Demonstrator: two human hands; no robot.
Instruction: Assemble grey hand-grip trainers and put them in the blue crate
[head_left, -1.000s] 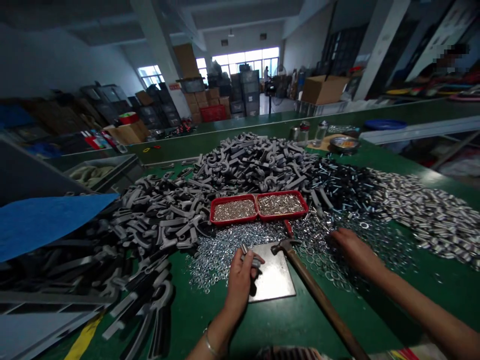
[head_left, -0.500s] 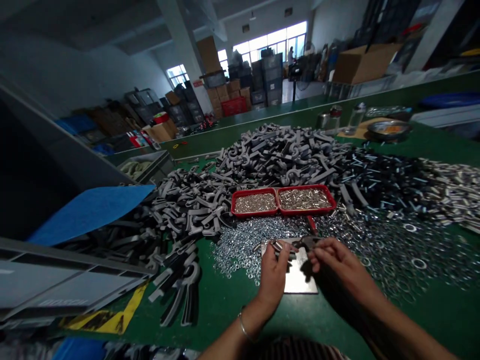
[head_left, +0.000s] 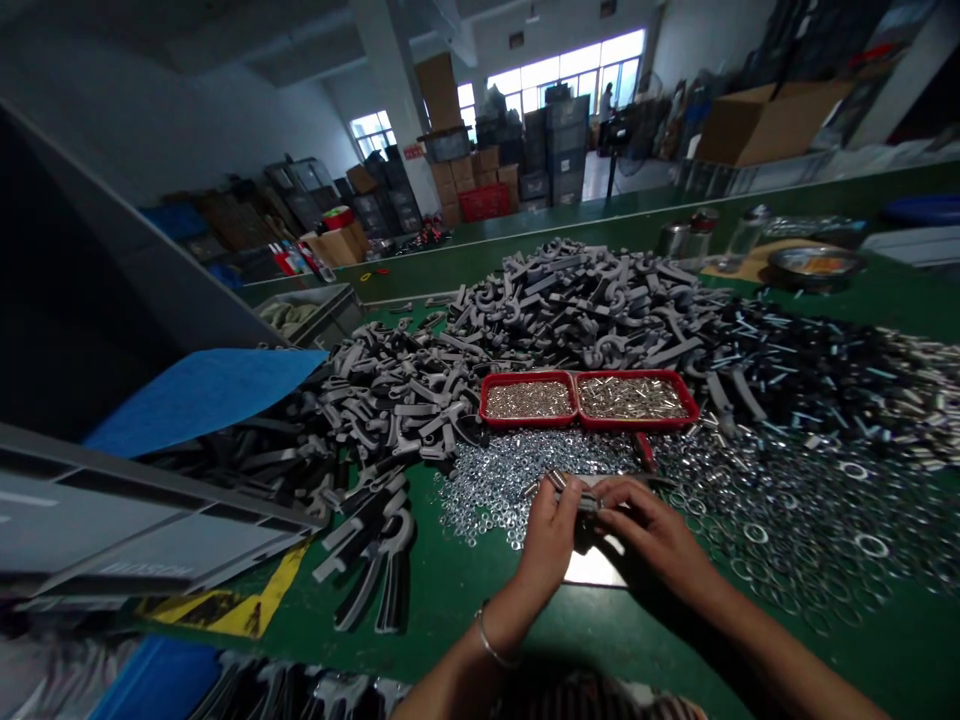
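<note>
My left hand (head_left: 551, 525) is closed around a small grey part (head_left: 585, 503) whose kind I cannot make out. A ribbed, shiny metal piece (head_left: 556, 479) shows above its fingers. My right hand (head_left: 649, 518) is pinched against the other end of that part; its fingertips hide what they hold. Both hands are over a shiny metal plate (head_left: 596, 570) on the green table. Just beyond them lies a spread of small metal rings (head_left: 487, 485). A tool with a red handle (head_left: 643, 452) lies behind the right hand.
Two red trays (head_left: 576, 428) of small metal pins stand behind the rings. Past them rises a heap of grey and black handle-like parts (head_left: 570, 290). Larger rings (head_left: 795, 540) and dark parts with metal pins (head_left: 817, 350) spread rightward. A grey crate (head_left: 150, 540) stands left.
My right hand has moved left and met the part in my left hand; earlier it held a dark piece a little apart. The whole view has shifted slightly.
</note>
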